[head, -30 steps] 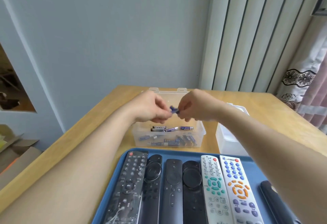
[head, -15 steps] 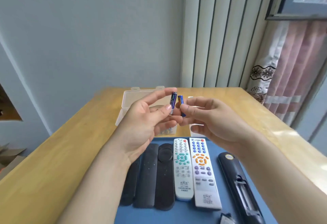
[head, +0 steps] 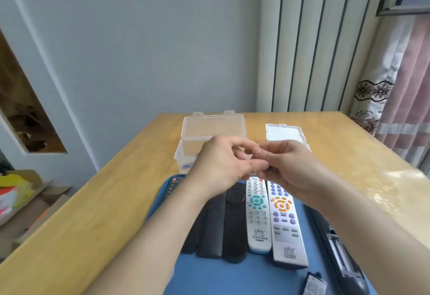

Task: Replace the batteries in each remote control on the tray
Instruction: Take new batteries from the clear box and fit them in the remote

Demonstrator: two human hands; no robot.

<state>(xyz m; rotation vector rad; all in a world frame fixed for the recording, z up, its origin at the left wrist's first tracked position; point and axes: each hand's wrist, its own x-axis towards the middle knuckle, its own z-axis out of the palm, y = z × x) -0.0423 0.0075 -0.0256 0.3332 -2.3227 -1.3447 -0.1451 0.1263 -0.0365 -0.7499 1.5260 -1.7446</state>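
Here, left hand (head: 222,163) and right hand (head: 288,169) meet, fingers curled, above the tray (head: 209,276).

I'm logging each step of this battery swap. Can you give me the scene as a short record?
hands: left hand and right hand meet fingertip to fingertip above the tray
held: end of a battery shows in right hand's grip; left grip hidden
tray contents: remotes lying side by side
rightmost remote: compartment open, loose cover beside it
clear box: behind tray, lid open
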